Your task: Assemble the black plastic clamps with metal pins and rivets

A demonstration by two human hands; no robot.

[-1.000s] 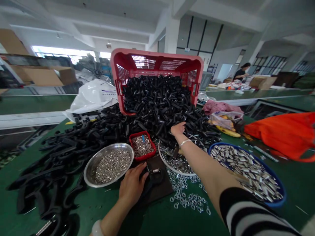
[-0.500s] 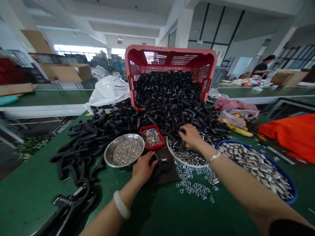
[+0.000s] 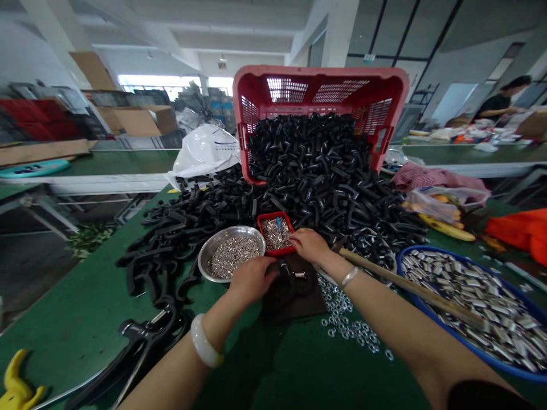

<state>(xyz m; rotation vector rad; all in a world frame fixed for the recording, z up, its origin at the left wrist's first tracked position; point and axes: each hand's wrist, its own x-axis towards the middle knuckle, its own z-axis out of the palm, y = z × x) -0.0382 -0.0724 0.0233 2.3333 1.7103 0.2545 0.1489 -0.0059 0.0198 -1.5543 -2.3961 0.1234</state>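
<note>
Hands [image 3: 252, 279] [image 3: 310, 246] at crosswise black clip [image 3: 294, 283]

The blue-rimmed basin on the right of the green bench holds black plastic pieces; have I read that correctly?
Not quite: the head view shows the blue-rimmed basin on the right of the green bench holding short silver metal pieces, not black plastic pieces.

The right hand [image 3: 310, 246] has moved off the black pile [image 3: 307, 171], its fingers [image 3: 299, 239] now at the corner of the red tray [image 3: 273, 215]. A wooden-handled hammer [image 3: 405, 286] now shows behind the fingers, its handle reaching over the blue basin [image 3: 427, 312].
</note>
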